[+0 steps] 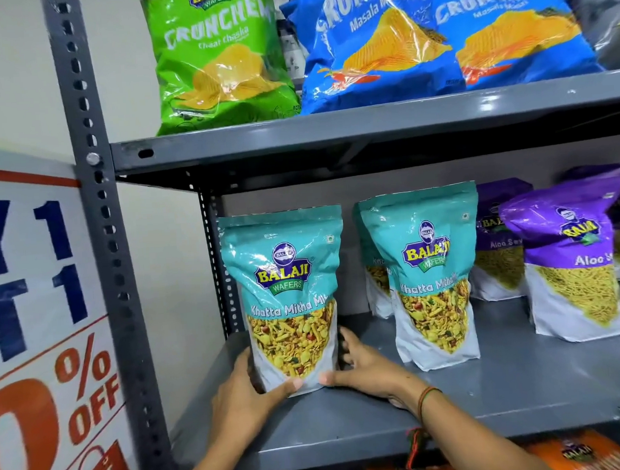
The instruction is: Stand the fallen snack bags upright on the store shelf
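Note:
A teal Khatta Mitha Mix bag [286, 290] stands upright at the left end of the grey middle shelf [492, 398]. My left hand [244, 395] grips its lower left edge, thumb on the front. My right hand [364, 369] holds its lower right edge, fingers curled behind the bag. To the right a second teal bag [431, 282] stands upright with another one partly hidden behind it. Further right, purple Aloo Sev bags [571, 266] stand upright.
The upper shelf holds a green Crunchem bag [218, 58] and two blue Crunchem bags [434, 34]. The grey slotted upright [101, 229] stands to the left, with a discount poster [43, 342] beside it. Orange bags [569, 455] lie on the shelf below.

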The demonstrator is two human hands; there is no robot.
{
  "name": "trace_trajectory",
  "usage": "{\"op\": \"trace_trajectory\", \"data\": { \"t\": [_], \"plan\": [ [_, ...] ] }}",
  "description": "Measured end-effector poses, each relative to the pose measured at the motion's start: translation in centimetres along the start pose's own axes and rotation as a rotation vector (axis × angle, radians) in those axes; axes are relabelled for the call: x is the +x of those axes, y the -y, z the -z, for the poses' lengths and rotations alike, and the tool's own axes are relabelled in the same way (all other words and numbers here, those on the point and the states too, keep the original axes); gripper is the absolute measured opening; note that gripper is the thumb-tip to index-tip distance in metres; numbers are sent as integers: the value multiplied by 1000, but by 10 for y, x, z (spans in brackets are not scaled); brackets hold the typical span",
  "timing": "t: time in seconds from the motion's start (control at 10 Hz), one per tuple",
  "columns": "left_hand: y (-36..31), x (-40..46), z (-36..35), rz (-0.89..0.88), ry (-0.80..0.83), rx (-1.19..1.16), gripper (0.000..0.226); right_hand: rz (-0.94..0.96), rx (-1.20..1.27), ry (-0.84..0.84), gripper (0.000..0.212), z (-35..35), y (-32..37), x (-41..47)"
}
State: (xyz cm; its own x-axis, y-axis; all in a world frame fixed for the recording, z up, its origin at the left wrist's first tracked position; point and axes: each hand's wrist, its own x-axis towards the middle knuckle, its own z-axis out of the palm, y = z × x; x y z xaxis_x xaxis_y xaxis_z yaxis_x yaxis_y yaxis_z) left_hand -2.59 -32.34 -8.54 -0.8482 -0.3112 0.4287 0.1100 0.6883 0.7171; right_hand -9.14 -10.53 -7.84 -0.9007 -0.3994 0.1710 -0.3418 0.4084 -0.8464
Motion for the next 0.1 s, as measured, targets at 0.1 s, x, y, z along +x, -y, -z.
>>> {"op": "trace_trajectory", "data": {
  "t": [0.1],
  "plan": [
    [-4, -10, 3, -58, -147, 6, 113, -18, 22, -68, 126, -2, 6, -8]
  ]
}}
